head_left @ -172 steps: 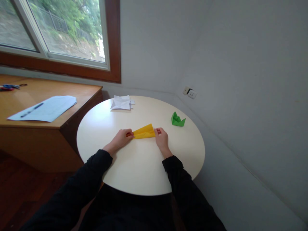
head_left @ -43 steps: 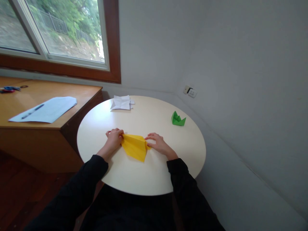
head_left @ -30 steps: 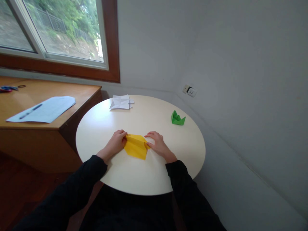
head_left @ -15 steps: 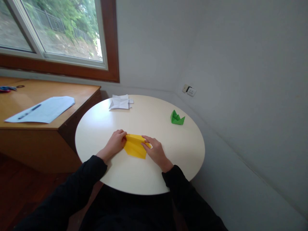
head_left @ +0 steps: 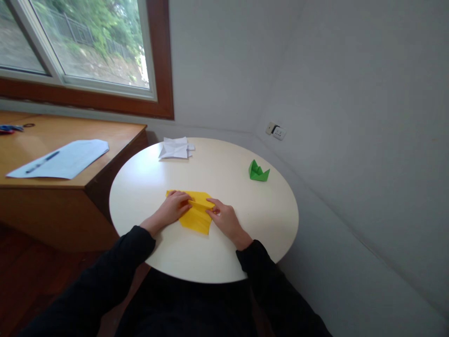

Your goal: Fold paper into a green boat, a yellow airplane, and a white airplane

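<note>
Now both the left hand and right hand press flat on yellow paper.

The left hand hides part of the yellow paper; its folds are too small to read.

A sheet of matt yellow folded paper is seen on a round cream table with a smooth, faintly glossy top. A small green folded paper figure and white creased paper appear matt. The side desk is made of smooth, satin-finished wood.
</note>
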`<state>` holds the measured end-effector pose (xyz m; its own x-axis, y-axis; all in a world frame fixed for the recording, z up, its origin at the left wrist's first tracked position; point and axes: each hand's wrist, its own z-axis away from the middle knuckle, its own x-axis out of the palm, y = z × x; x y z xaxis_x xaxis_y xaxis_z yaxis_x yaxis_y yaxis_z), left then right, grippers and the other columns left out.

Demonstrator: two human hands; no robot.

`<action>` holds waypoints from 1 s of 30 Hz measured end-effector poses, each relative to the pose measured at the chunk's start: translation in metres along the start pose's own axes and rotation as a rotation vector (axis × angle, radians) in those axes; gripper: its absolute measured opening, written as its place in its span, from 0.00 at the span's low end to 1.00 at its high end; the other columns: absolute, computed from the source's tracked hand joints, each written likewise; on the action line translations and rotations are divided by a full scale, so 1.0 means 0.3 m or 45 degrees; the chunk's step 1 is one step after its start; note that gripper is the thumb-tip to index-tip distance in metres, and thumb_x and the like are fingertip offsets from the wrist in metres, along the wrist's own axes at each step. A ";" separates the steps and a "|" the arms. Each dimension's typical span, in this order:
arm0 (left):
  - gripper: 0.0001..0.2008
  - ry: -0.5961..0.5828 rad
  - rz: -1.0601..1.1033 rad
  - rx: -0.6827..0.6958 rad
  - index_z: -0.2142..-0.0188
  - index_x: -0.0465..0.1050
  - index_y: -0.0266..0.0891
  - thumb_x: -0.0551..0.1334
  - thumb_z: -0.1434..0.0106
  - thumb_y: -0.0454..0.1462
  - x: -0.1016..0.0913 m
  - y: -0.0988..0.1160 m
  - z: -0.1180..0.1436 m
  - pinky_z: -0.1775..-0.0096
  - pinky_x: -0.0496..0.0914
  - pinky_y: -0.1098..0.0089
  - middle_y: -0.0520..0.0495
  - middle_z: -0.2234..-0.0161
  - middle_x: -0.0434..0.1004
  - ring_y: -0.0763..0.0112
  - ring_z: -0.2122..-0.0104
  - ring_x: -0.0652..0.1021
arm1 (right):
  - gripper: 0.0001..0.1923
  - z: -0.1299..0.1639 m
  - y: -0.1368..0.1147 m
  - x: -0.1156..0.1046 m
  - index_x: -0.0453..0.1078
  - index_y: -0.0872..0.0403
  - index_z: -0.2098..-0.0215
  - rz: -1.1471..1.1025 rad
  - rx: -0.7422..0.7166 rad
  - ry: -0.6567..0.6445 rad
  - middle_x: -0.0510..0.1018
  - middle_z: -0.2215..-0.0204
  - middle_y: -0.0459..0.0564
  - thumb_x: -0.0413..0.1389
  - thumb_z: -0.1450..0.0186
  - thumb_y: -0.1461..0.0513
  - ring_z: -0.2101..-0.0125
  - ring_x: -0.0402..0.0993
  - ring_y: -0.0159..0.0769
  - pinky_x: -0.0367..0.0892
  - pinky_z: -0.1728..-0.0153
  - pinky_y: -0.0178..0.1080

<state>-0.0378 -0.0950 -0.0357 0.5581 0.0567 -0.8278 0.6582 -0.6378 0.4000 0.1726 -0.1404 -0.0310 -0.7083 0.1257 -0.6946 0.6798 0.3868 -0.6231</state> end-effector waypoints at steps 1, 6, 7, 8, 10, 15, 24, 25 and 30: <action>0.08 -0.001 -0.001 -0.005 0.65 0.71 0.40 0.54 0.40 0.37 -0.001 0.000 -0.001 0.53 0.61 0.59 0.46 0.64 0.76 0.63 0.62 0.74 | 0.20 -0.002 -0.002 -0.002 0.68 0.49 0.52 0.025 0.005 -0.012 0.78 0.72 0.44 0.58 0.43 0.67 0.72 0.75 0.34 0.69 0.64 0.38; 0.08 0.010 -0.011 -0.046 0.68 0.70 0.40 0.53 0.39 0.37 -0.011 0.012 -0.003 0.57 0.62 0.60 0.47 0.68 0.76 0.65 0.66 0.74 | 0.23 -0.010 -0.001 -0.010 0.67 0.51 0.51 0.140 -0.036 -0.024 0.78 0.69 0.45 0.61 0.46 0.66 0.68 0.74 0.34 0.65 0.58 0.40; 0.08 0.008 -0.012 -0.053 0.69 0.70 0.40 0.53 0.39 0.37 -0.013 0.015 -0.003 0.57 0.62 0.60 0.47 0.69 0.76 0.65 0.67 0.74 | 0.20 -0.011 0.001 -0.011 0.69 0.51 0.55 0.156 -0.031 -0.027 0.78 0.69 0.45 0.62 0.46 0.66 0.68 0.74 0.34 0.65 0.59 0.39; 0.08 0.006 -0.012 -0.059 0.69 0.70 0.40 0.53 0.39 0.37 -0.015 0.017 -0.002 0.57 0.62 0.61 0.47 0.69 0.76 0.65 0.67 0.74 | 0.15 -0.012 0.004 -0.010 0.71 0.52 0.59 0.173 -0.025 -0.030 0.78 0.70 0.45 0.62 0.46 0.65 0.69 0.74 0.35 0.64 0.60 0.39; 0.08 0.003 -0.011 -0.070 0.69 0.70 0.39 0.53 0.39 0.37 -0.017 0.018 -0.002 0.58 0.62 0.61 0.47 0.69 0.76 0.65 0.68 0.73 | 0.06 -0.013 0.010 -0.009 0.72 0.53 0.69 0.200 -0.016 -0.037 0.78 0.72 0.46 0.62 0.46 0.64 0.69 0.73 0.36 0.63 0.62 0.39; 0.08 -0.004 -0.007 -0.084 0.69 0.71 0.39 0.54 0.39 0.37 -0.014 0.013 -0.003 0.58 0.62 0.61 0.46 0.69 0.76 0.64 0.67 0.73 | 0.05 -0.012 0.017 -0.004 0.70 0.53 0.73 0.139 -0.048 0.040 0.78 0.70 0.46 0.62 0.45 0.63 0.67 0.73 0.36 0.62 0.61 0.40; 0.08 -0.015 0.012 -0.088 0.69 0.71 0.39 0.54 0.40 0.37 -0.008 0.006 -0.008 0.59 0.63 0.61 0.47 0.70 0.76 0.64 0.68 0.74 | 0.11 -0.016 0.037 0.007 0.65 0.54 0.81 0.034 0.012 -0.013 0.78 0.65 0.49 0.63 0.48 0.66 0.63 0.73 0.38 0.63 0.58 0.42; 0.08 -0.014 0.015 -0.093 0.69 0.71 0.39 0.54 0.40 0.37 -0.008 0.007 -0.008 0.58 0.63 0.61 0.47 0.70 0.76 0.64 0.68 0.74 | 0.11 -0.017 0.040 0.008 0.64 0.54 0.81 0.031 0.016 -0.015 0.78 0.65 0.49 0.63 0.48 0.66 0.63 0.73 0.38 0.63 0.58 0.42; 0.08 -0.015 0.024 -0.114 0.69 0.71 0.39 0.54 0.41 0.37 -0.009 0.009 -0.010 0.58 0.64 0.61 0.46 0.70 0.76 0.64 0.68 0.74 | 0.11 -0.017 0.046 0.012 0.64 0.54 0.80 0.026 0.029 -0.016 0.77 0.65 0.48 0.64 0.49 0.65 0.63 0.73 0.38 0.63 0.58 0.42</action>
<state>-0.0360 -0.0945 -0.0311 0.5653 0.0358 -0.8241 0.6904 -0.5673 0.4490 0.1783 -0.1300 -0.0402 -0.6920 0.1219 -0.7115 0.6981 0.3637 -0.6167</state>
